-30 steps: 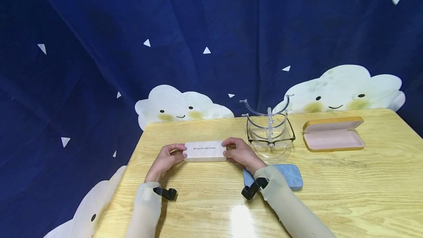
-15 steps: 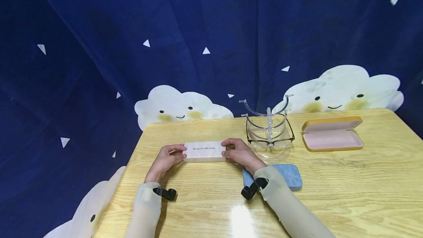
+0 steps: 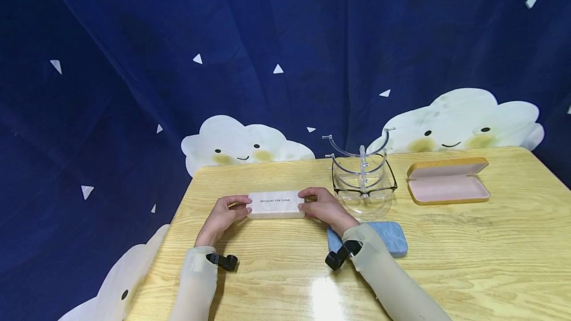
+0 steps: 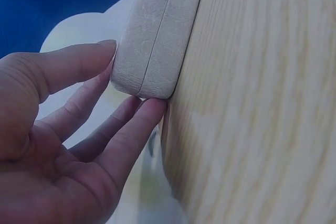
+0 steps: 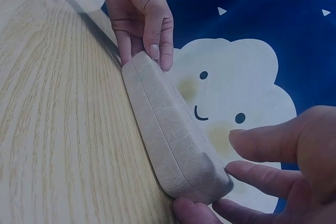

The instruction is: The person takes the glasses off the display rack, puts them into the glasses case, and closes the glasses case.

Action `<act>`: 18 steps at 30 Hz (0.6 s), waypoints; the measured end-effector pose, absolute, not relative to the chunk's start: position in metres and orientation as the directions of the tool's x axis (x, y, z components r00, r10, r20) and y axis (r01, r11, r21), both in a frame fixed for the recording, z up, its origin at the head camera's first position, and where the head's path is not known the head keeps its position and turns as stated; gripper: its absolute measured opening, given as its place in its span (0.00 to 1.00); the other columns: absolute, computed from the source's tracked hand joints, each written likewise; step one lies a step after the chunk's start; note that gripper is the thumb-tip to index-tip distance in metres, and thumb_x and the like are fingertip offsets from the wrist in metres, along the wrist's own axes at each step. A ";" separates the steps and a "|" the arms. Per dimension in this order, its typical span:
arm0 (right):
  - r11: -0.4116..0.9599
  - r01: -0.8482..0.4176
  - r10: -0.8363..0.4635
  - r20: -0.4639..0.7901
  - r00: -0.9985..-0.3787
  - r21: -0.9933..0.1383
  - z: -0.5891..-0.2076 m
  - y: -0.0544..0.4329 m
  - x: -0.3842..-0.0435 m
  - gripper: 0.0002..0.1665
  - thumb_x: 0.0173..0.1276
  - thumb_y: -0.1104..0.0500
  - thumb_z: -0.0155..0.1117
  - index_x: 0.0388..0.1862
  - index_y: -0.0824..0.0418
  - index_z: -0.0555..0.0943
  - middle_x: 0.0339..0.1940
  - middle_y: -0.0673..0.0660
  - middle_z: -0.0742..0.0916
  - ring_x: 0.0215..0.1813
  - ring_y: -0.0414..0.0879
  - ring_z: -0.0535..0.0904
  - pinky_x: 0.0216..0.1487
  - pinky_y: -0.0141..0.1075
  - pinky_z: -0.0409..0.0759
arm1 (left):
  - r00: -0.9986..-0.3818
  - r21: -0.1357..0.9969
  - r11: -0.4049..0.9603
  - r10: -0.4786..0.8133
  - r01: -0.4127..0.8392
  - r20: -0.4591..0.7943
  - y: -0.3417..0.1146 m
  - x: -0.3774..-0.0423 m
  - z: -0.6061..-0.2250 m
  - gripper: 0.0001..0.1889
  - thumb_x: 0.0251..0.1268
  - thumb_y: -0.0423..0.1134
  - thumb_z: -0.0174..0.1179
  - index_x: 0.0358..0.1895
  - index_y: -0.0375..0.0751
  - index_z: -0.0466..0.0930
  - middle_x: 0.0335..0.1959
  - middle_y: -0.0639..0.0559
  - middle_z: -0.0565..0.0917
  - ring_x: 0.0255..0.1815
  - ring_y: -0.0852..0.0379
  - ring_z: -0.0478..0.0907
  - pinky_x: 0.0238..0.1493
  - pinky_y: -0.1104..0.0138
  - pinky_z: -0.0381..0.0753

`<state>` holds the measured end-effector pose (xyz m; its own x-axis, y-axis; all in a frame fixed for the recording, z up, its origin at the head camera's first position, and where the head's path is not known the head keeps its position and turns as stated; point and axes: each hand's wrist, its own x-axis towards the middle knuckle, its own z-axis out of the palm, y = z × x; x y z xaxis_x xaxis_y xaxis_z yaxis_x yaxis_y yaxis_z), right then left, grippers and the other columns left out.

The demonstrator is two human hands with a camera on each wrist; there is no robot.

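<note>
Taking the white case as the dial's centre, the table offers a broad lane of bare wood at 6 o'clock, between the left sleeve and the right sleeve. At 12, a narrower strip runs back to the curtain. The left hand blocks 9, the right hand blocks 3. Farther out, between 2 and 3, stands the clear rack (its arms jut out, with black glasses across them); past a thin gap sits the open orange case. Near 4, the blue case obstructs, partly hidden by the right sleeve.
</note>
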<state>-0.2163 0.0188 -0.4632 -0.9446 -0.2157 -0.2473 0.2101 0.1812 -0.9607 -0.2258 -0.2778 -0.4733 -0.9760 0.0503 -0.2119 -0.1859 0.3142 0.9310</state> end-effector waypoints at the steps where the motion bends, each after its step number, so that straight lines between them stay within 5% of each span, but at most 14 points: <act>1: 0.182 0.210 -0.216 -0.247 -0.945 -0.961 -0.463 0.019 -0.216 0.21 0.68 0.68 0.67 0.61 0.68 0.82 0.65 0.67 0.82 0.50 0.47 0.82 0.47 0.35 0.85 | -0.975 0.932 0.309 0.049 -0.190 -0.215 -0.278 -0.226 -0.473 0.14 0.66 0.24 0.66 0.54 0.29 0.84 0.73 0.36 0.75 0.61 0.52 0.80 0.45 0.76 0.83; 11: 0.205 0.187 -0.235 -0.234 -0.943 -0.961 -0.458 0.019 -0.213 0.23 0.70 0.67 0.66 0.64 0.69 0.80 0.69 0.70 0.81 0.53 0.49 0.82 0.51 0.38 0.85 | -0.983 0.924 0.336 -0.032 -0.182 -0.182 -0.273 -0.226 -0.467 0.15 0.73 0.33 0.65 0.58 0.32 0.84 0.63 0.37 0.83 0.51 0.61 0.83 0.47 0.74 0.84; 18: 0.334 0.093 -0.197 -0.165 -0.966 -0.938 -0.454 0.017 -0.208 0.23 0.69 0.65 0.69 0.62 0.67 0.82 0.65 0.68 0.83 0.48 0.49 0.83 0.40 0.32 0.77 | -0.985 0.929 0.346 -0.155 -0.127 -0.077 -0.267 -0.226 -0.461 0.17 0.73 0.34 0.64 0.61 0.31 0.81 0.60 0.37 0.84 0.54 0.57 0.84 0.58 0.59 0.87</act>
